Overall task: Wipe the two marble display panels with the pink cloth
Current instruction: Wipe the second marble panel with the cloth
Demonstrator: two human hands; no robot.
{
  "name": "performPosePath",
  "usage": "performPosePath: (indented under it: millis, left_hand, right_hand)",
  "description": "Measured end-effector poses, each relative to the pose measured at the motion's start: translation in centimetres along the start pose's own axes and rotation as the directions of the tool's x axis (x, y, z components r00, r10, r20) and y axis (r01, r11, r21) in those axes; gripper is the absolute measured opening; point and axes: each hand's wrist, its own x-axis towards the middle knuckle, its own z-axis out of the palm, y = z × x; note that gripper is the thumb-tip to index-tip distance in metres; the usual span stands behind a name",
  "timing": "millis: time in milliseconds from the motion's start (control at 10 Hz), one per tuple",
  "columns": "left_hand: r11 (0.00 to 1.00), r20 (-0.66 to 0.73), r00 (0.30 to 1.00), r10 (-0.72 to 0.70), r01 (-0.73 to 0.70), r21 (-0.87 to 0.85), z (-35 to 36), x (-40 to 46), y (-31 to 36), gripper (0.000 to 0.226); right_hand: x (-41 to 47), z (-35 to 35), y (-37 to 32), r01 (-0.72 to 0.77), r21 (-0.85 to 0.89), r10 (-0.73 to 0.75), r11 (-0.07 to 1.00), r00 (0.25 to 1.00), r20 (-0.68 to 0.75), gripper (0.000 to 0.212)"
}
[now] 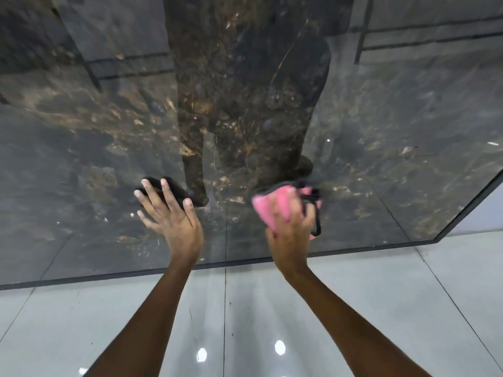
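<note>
Our right hand [290,221] fingers grip the bunched pink cloth [275,204] against the dark glossy marble panel [381,131]; our left hand [168,213] presses it, fingers spread.

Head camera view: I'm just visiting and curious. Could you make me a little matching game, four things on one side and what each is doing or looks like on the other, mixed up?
Things:
1. left hand
2. right hand
3. pink cloth
4. floor tiles

Descriptions:
A. pale grey and glossy, with bright light spots
B. bunched, black-edged, pressed on the dark marble panel
C. fingers spread straight against the panel
D. fingers curled round the cloth

Pairs: 1-C, 2-D, 3-B, 4-A
</note>
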Motion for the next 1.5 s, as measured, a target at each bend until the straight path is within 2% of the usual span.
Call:
performPosePath:
  millis: [100, 200, 300, 400, 500, 600, 700, 800, 900, 1000, 1100, 1200, 1300, 1400, 1500]
  left_hand:
    - [0.997, -0.019, 0.998, 0.067, -0.067, -0.027, -0.5, 0.8, -0.4, 0.054]
    - [0.989, -0.05, 0.988, 0.145, -0.144, 0.01, -0.6, 3.2, -1.0, 0.054]
    - [0.986, -0.093, 0.982, 0.165, -0.166, -0.002, 0.1, 3.3, -1.2, 0.053]
    - [0.982, -0.141, 0.974, 0.18, -0.186, -0.029, 1.2, 3.2, -1.4, 0.054]
    - [0.979, -0.133, 0.971, 0.198, -0.203, -0.027, 1.1, 3.0, -1.7, 0.054]
    - [0.97, -0.078, 0.967, 0.241, -0.242, -0.002, 0.7, 2.7, -2.4, 0.054]
    - [0.971, -0.059, 0.969, 0.241, -0.241, 0.009, 0.6, 2.6, -2.5, 0.055]
    - [0.982, -0.048, 0.981, 0.186, -0.187, -0.031, 0.5, 1.7, -2.4, 0.055]
    - [0.985, -0.054, 0.984, 0.17, -0.172, -0.025, 0.7, 1.0, -2.4, 0.055]
    - [0.98, -0.031, 0.979, 0.201, -0.201, -0.007, 1.0, 0.2, -2.4, 0.057]
    - [0.99, 0.001, 0.991, 0.135, -0.135, -0.029, 1.4, -0.4, -1.3, 0.057]
    - [0.995, 0.043, 0.998, 0.046, -0.043, -0.086, 2.0, -2.5, 0.2, 0.056]
    - [0.997, 0.043, 0.999, 0.032, -0.029, -0.068, 2.7, -3.1, 0.3, 0.057]
    - [0.999, 0.029, 0.999, 0.025, -0.024, -0.024, 3.7, -3.7, 0.1, 0.056]
    - [1.0, 0.014, 1.0, 0.009, -0.009, -0.018, 4.2, -4.0, 0.3, 0.055]
  right_hand:
    - [0.7, -0.9, 2.2, 0.475, -0.23, -0.446, 0.85, 0.879, 0.168, 0.076]
    - [6.7, -3.7, 4.5, 0.287, -0.299, -0.311, 0.91, 0.95, -0.034, 0.066]
    - [10.7, -4.1, 3.3, 0.166, -0.245, -0.209, 0.955, 0.965, -0.159, 0.069]
    - [9.4, -1.0, 0.8, 0.615, -0.274, -0.636, 0.74, 0.772, 0.015, 0.065]
    - [4.1, 0.7, 2.4, 0.9, -0.196, -0.796, 0.388, 0.435, 0.421, 0.084]
    - [2.6, -0.9, 5.7, 0.867, -0.242, -0.717, 0.436, 0.497, 0.488, 0.086]
    - [5.8, -1.5, 3.9, 0.62, -0.335, -0.593, 0.71, 0.782, 0.192, 0.071]
    - [7.9, 0.0, -0.4, 0.595, -0.283, -0.616, 0.752, 0.788, 0.021, 0.061]
    - [4.6, 2.4, -0.7, 0.824, -0.315, -0.807, 0.471, 0.547, 0.224, 0.077]
    - [-3.2, 4.2, 2.8, 0.964, -0.265, -0.786, -0.017, 0.151, 0.6, 0.089]
    - [-6.4, 5.2, 6.9, 0.943, -0.249, -0.624, -0.222, 0.059, 0.779, 0.086]
    - [-6.1, 0.5, 13.4, 0.965, -0.141, -0.526, 0.221, 0.24, 0.816, 0.07]
    - [-5.5, -1.8, 15.7, 0.747, -0.242, -0.497, 0.619, 0.611, 0.616, 0.068]
    - [-5.4, -3.2, 15.9, -0.271, -0.013, 0.268, 0.963, 0.944, 0.192, 0.071]
    - [-2.8, -2.2, 15.1, -0.819, 0.397, 0.88, 0.415, 0.472, 0.051, 0.076]
